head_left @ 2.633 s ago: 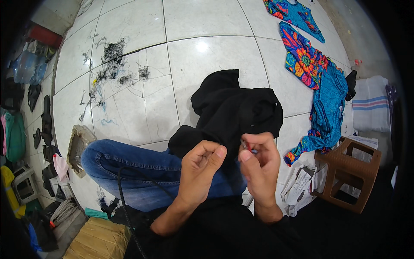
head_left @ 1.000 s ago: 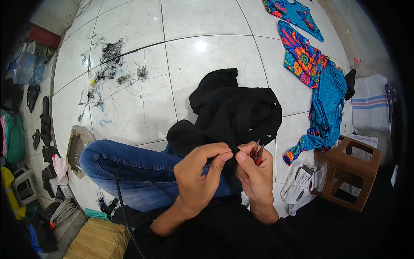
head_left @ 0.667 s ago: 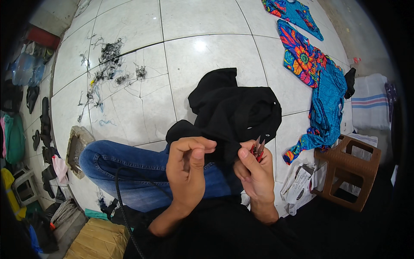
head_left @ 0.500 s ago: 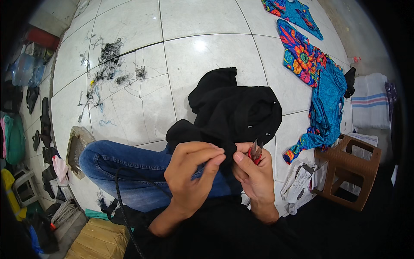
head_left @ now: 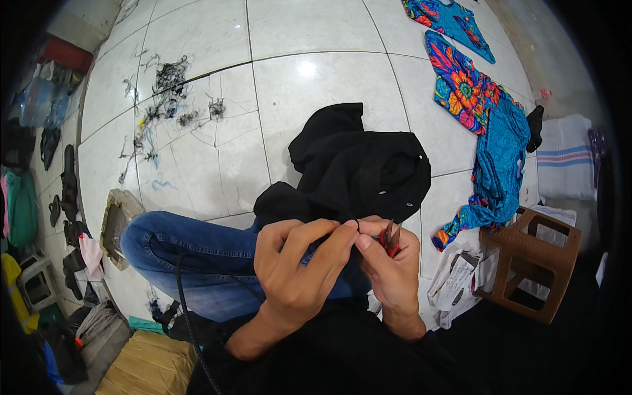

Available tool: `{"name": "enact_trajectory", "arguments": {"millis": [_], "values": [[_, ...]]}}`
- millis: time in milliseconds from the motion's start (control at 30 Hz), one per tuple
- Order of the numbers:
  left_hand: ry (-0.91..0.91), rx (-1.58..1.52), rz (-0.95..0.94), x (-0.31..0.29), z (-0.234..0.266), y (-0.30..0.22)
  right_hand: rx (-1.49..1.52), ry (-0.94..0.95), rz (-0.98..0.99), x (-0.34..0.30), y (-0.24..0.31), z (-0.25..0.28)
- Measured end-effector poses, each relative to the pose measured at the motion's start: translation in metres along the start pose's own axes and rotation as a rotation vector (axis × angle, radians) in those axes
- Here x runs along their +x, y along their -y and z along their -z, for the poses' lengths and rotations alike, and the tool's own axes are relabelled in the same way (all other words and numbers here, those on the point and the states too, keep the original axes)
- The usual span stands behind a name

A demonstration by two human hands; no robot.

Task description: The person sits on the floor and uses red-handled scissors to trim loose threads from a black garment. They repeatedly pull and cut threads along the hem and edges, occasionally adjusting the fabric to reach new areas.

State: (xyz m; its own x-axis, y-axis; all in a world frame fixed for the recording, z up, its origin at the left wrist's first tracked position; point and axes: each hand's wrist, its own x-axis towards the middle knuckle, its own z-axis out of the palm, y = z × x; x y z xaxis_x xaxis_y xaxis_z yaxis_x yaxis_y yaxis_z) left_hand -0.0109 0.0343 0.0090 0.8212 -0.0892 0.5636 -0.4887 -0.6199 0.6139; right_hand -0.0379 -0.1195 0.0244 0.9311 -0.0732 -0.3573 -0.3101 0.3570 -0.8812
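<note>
A black garment (head_left: pixel 362 164) lies bunched on the tiles and over my lap, with small pale buttons or eyelets at its right side. My left hand (head_left: pixel 296 263) pinches a bit of its edge between thumb and fingers. Against those fingertips, my right hand (head_left: pixel 392 273) grips the same cloth with thumb and forefinger. Small red-handled thread snips (head_left: pixel 390 240) sit tucked in the right hand's fingers, blades pointing up and away. Whatever lies right between the touching fingertips is too small to make out.
Black thread scraps (head_left: pixel 170 79) litter the tiles at far left. Bright floral blue clothes (head_left: pixel 461 85) lie at far right, above a brown plastic stool (head_left: pixel 533 263) tipped on its side. A stone-like tray (head_left: pixel 118 227) stands by my left knee; a brown package (head_left: pixel 151 365) lies at lower left.
My left hand has moved slightly right and closed in, its thumb and fingertips now meeting the right hand's at the cloth. The garment has barely shifted.
</note>
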Motion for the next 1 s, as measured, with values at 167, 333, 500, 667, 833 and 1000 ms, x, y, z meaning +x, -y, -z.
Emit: {"name": "enact_trajectory", "arguments": {"millis": [167, 333, 500, 667, 833, 1000], "values": [[0.044, -0.049, 0.018, 0.006, 0.001, 0.0, -0.236, -0.003, 0.168, 0.001, -0.006, -0.002], [0.081, -0.224, 0.122, 0.005, -0.004, 0.001, -0.144, -0.084, 0.096, -0.001, -0.005, -0.007], [0.097, -0.362, 0.29, -0.003, -0.005, 0.001, -0.032, -0.121, -0.022, -0.001, -0.003, -0.005], [0.028, -0.304, 0.289, -0.004, -0.003, 0.002, -0.005, -0.113, -0.027, -0.001, -0.004, -0.002], [0.051, -0.228, 0.162, 0.002, 0.002, -0.004, -0.059, -0.098, 0.044, -0.003, -0.006, -0.002], [0.021, -0.146, 0.02, 0.005, 0.001, 0.001, -0.292, -0.087, 0.191, -0.004, -0.002, -0.005]]}}
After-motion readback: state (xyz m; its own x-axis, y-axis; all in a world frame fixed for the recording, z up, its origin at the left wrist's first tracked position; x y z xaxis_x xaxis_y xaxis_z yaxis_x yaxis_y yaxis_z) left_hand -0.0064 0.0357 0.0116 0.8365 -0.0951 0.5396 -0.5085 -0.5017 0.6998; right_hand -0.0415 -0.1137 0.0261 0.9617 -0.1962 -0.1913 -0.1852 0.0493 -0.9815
